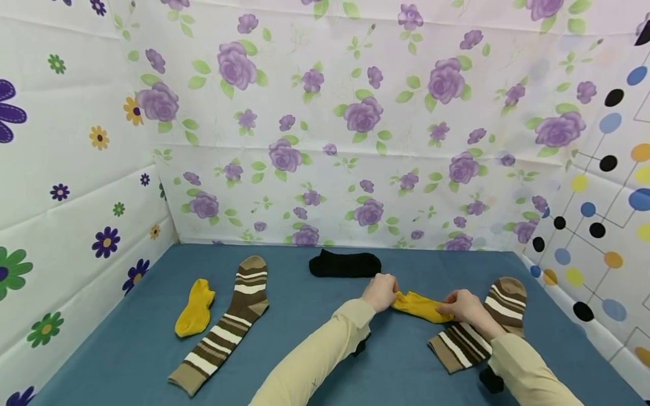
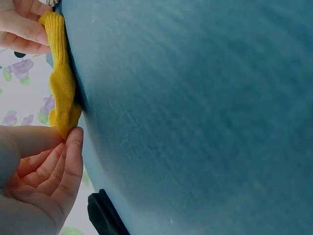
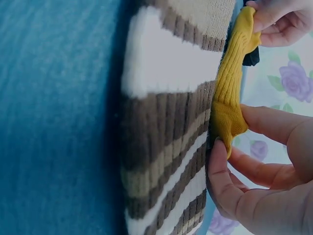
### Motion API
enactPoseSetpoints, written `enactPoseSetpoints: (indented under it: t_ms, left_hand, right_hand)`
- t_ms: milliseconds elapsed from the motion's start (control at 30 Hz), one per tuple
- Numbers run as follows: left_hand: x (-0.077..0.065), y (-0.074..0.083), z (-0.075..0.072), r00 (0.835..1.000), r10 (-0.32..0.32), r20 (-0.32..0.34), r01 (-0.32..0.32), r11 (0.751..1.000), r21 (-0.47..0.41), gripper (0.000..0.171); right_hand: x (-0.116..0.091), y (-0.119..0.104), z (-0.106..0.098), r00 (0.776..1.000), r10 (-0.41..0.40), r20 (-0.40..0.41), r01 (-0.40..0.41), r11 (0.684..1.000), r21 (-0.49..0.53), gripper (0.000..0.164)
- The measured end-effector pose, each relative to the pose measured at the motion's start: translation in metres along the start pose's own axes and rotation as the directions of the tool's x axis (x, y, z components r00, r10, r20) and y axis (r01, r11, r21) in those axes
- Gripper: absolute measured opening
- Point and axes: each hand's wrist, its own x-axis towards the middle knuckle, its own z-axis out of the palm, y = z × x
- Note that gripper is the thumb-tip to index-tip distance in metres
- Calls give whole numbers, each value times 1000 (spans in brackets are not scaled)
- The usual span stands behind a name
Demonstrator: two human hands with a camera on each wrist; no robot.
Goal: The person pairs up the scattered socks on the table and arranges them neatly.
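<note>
- Here, we see the left hand (image 1: 380, 291) pinching one end of a yellow sock (image 1: 418, 307), its thumb and fingertips drawn together on the knit while, in the left wrist view, its other fingers curve loosely beneath.
- At the opposite end we find the right hand (image 1: 463, 307) gripping the same sock between thumb and finger, the tips parted only by the fabric's thickness.
- Between the two hands we see that sock stretched lengthwise above the right half of the blue table (image 1: 289, 293); we cannot tell whether its underside touches the surface.
- Partly under the right hand and wrist, we notice a bent striped sock (image 1: 459, 349), in brown, white and tan, its cuff toward us and its toe farther back.
- Just behind the left hand, we have a black sock (image 1: 345, 265) lying flat near the table's rear edge.
- Well apart, on our left, we see a second yellow sock (image 1: 195, 309) beside another striped sock (image 1: 228, 324), which lies slantwise with its toe toward the back.
- Around the table we see a rose-printed backdrop (image 1: 325, 132), and on both forearms, cream sleeves (image 1: 325, 355).
</note>
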Motion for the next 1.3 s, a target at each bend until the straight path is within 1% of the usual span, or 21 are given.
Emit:
enactPoseSetpoints:
  t_ms: [133, 167, 200, 367, 500, 633, 767, 933, 1167, 1300]
  left_hand:
    - [-2, -4, 0, 1000, 7, -7, -7, 1000, -8, 6]
    - [-7, 1, -6, 1000, -13, 7, 13, 1000, -12, 6]
    - [-8, 1, -6, 1000, -15, 4, 15, 1000, -11, 5]
    - [-13, 0, -9, 1000, -10, -20, 10, 1000, -10, 5]
    - [-17, -2, -12, 999, -16, -27, 14, 998, -62, 6]
    - [-21, -6, -14, 999, -16, -37, 12, 992, -123, 8]
    - [-24, -9, -20, 999, -10, -49, 2, 986, -167, 8]
    - [-27, -9, -29, 998, -11, -59, 1, 986, -170, 7]
    - [-34, -8, -41, 999, -18, -42, 10, 982, -186, 6]
    - [-37, -9, -46, 999, -18, -46, 9, 981, -195, 6]
  right_hand:
    - [1, 0, 1, 1000, -6, 5, 6, 1000, 20, 32]
    - [1, 0, 2, 1000, -13, 5, 13, 1000, 25, 33]
    - [1, 0, 2, 1000, -16, 2, 16, 999, 29, 32]
    - [2, 2, 4, 999, -36, -24, 38, 995, 87, 23]
    - [4, 5, 7, 998, -40, -43, 46, 988, 149, 16]
    - [5, 4, 8, 998, -41, -47, 49, 983, 174, 15]
    - [5, -1, 8, 997, -56, -47, 64, 981, 182, 16]
    - [4, -9, 9, 995, -80, -52, 88, 981, 174, 18]
    - [7, -17, 11, 994, -95, -58, 103, 982, 159, 17]
    - [9, -22, 12, 993, -96, -63, 105, 984, 144, 16]
